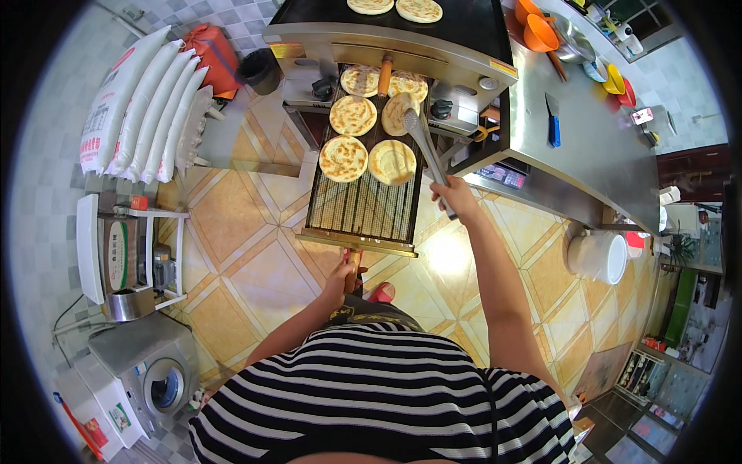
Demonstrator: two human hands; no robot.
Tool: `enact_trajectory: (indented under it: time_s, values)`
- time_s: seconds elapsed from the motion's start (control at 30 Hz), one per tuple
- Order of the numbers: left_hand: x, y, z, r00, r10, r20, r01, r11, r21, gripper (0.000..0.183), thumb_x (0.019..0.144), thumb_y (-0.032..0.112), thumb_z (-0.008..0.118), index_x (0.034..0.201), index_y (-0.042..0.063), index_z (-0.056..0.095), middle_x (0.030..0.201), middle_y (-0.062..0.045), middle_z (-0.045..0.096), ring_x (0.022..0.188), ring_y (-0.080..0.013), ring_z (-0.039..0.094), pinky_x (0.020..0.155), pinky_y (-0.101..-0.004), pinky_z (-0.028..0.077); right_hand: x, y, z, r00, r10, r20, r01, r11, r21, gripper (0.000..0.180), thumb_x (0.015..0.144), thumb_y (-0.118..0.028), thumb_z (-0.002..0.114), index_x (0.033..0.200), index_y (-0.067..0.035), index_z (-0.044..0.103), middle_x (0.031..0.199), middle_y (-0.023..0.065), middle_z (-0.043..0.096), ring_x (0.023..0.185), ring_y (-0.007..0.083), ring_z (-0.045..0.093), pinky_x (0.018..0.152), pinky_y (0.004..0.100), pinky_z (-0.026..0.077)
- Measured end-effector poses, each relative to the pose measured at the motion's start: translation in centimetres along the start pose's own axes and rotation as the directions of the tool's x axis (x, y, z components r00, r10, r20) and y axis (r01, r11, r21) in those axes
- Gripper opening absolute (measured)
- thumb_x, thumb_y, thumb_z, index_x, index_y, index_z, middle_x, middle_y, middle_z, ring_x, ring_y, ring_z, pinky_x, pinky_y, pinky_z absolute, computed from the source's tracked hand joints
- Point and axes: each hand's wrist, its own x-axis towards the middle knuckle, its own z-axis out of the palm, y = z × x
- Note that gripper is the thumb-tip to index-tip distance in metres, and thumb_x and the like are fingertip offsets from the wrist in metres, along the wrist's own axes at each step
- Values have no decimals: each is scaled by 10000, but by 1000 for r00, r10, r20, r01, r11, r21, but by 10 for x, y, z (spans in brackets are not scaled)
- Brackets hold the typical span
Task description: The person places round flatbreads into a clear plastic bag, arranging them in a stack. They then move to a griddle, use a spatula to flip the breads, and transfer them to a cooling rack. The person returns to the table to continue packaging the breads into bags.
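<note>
My left hand (343, 282) grips the wooden handle of a wire-mesh rack drawer (359, 211), which is pulled out from under a steel griddle oven (388, 36). Several round flatbreads lie on the rack in two columns, most with browned spots. In my right hand (456, 198) are metal tongs (429, 152); their tips touch or overlap a flatbread (396, 115) in the right column, which looks slightly tilted. Nearer me lie a paler flatbread (392, 163) and a browned one (343, 159). Two more flatbreads (419, 10) sit on the dark griddle top.
At the right stands a steel table (597, 139) with a blue-handled scraper (554, 131) and orange bowls (540, 33). A white bucket (600, 257) is on the floor below it. White sacks (124, 104) and a black bin (259, 72) stand at the left.
</note>
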Motion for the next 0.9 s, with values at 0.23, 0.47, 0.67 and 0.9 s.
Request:
enact_trajectory:
  time_s: [0.23,0.47,0.67,0.9]
  values:
    - [1,1,-1,1000,7,7,-7,999,51,324,914,333,437,1169,138,487,1011,-44,637,678,-117,538,666,-269,458,-20,-9,13,920,-351,-174,-74,280,-957,97,866,-80,434,867,-12,504,796,196,656,653,333,661,567,413,544]
    - [5,1,-2,1000,-3,31,3,1000,1,348,902,291,467,1194,102,471,1016,-83,642,656,-119,544,630,-265,459,-20,-31,40,977,141,160,-134,989,-55,295,775,-218,660,855,61,606,677,136,638,478,160,571,453,280,451]
    - [1,2,-1,1000,7,9,-7,1000,-1,345,912,273,446,1202,87,472,1024,-86,632,662,-122,540,636,-264,460,34,-58,62,939,268,216,-307,936,170,213,817,-184,622,749,16,593,628,99,604,429,125,517,404,252,400]
    - [-2,5,1,1000,-4,26,3,1000,24,374,913,287,441,1219,73,468,1042,-95,623,667,-122,536,624,-249,458,51,-23,77,998,-27,64,35,992,-124,199,806,-177,624,830,12,565,710,94,643,587,166,615,549,294,488]
